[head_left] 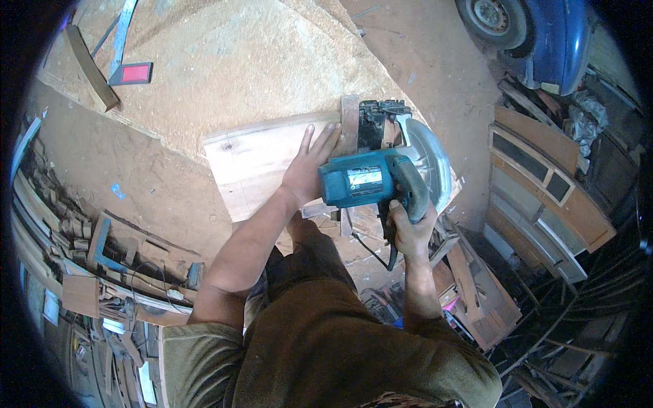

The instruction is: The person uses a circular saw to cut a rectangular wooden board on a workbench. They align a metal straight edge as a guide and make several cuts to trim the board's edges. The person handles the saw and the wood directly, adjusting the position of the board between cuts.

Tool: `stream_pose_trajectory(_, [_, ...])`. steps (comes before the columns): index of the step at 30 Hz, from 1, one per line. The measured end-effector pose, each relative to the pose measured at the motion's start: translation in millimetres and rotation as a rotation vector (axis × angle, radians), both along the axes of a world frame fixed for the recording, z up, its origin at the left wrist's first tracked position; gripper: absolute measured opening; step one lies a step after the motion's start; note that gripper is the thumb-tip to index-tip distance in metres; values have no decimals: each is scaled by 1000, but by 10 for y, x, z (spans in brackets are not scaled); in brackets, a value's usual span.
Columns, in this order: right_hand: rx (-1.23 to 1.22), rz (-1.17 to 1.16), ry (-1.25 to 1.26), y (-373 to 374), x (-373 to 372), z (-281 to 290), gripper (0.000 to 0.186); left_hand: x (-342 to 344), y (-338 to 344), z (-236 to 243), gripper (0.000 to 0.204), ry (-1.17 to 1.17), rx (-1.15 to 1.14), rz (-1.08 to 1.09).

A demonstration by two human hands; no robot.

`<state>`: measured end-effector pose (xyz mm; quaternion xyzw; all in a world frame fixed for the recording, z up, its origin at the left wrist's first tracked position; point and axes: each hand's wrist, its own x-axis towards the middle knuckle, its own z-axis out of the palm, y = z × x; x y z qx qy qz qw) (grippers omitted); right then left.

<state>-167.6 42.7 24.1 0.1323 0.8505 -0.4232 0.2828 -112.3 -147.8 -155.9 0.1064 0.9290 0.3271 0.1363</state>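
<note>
We look down on a pale board (252, 163) lying at the near edge of a sawdust-covered desk (265, 68). Our left hand (314, 162) lies flat on it, fingers slightly spread, fingertips close by a short wood block (349, 122); we cannot tell whether they touch it. Our right hand (413, 230) is wrapped around the rear handle of a teal power saw (354, 180) with a silver blade guard (435, 163), at the board's right end. Far left on the desk lie a blue-bladed square (135, 73) and a curved wooden strip (90, 66).
</note>
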Motion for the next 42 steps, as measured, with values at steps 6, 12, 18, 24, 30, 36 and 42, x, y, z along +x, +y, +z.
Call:
stream_pose_trajectory(6, [30,-34,-73,-124,-117,47,41,-57,-50,126,80,-119,-71,-79])
stream_pose_trajectory(12, [37,60,66,-152,-190,-17,35,-61,-63,110,83,-139,19,-64])
stream_pose_trajectory(18, [17,7,6,-148,-247,-47,34,-76,-44,91,87,-148,9,-55])
stream_pose_trajectory(24, [14,29,23,-158,-268,-44,36,-64,-27,75,85,-139,5,-39])
stream_pose_trajectory(30, [-22,46,55,-188,-285,-41,41,-55,-1,36,83,-147,6,-42])
stream_pose_trajectory(36, [3,26,28,-274,-335,10,38,-37,4,-8,80,-148,79,-28])
stream_pose_trajectory(42, [12,33,59,-280,-370,-35,36,-45,7,-30,81,-131,-7,-82])
